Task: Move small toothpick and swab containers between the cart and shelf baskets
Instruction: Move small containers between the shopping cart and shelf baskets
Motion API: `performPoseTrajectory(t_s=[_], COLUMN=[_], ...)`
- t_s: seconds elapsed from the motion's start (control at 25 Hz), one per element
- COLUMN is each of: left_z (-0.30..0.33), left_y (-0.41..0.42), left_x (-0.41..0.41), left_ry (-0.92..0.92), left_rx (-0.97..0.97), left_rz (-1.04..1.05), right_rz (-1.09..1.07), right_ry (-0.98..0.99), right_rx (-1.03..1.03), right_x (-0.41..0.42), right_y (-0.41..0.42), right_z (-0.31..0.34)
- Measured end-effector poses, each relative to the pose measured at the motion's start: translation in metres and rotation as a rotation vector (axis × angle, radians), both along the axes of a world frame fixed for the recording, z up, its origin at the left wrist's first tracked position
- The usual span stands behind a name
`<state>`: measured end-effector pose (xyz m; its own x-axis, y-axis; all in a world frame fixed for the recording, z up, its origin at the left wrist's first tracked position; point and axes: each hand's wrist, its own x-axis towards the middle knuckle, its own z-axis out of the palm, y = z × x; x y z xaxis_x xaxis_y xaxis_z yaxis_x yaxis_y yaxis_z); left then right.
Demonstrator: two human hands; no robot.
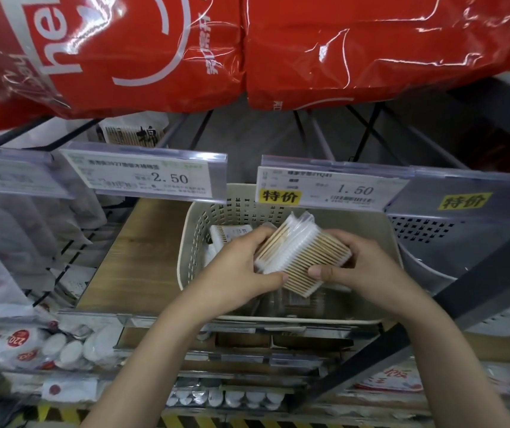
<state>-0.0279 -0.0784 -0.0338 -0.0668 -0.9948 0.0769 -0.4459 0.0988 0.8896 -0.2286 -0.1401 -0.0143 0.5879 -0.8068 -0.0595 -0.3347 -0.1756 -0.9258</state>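
A clear pack of wooden-stick cotton swabs [304, 254] is held over a cream perforated basket [196, 242] on the shelf. My left hand [241, 267] grips the pack's left end, thumb on the front. My right hand [357, 267] grips its right end, thumb pressed on the near edge. Inside the basket another small swab pack [229, 236] lies at the back left, and a dark flat pack [300, 301] lies under the held one.
Price tags reading 2.50 [145, 177] and 1.50 [331, 188] hang on the rail above the basket. A grey basket [432, 242] stands to the right. Red bags [247, 50] fill the shelf above. Cotton pad packs [46, 344] lie lower left.
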Motion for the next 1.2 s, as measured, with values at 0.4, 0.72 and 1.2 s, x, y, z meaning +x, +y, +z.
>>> performPoseTrajectory(t_s=[0.4,0.72,1.2], left_z=[0.0,0.0,0.007], left_y=[0.0,0.002,-0.004], left_x=[0.003,0.009,0.003], left_ry=[0.388,0.422,0.442], left_rx=[0.061,-0.008,0.015], left_rz=[0.205,0.381,0.225], right_rz=[-0.234,-0.167,0.028], right_ry=[-0.122,-0.192,0.022], right_rx=[-0.001,0.024,-0.049], right_x=[-0.005,-0.008,0.006], right_y=[0.0,0.003,0.004], right_z=[-0.008,-0.004,-0.007])
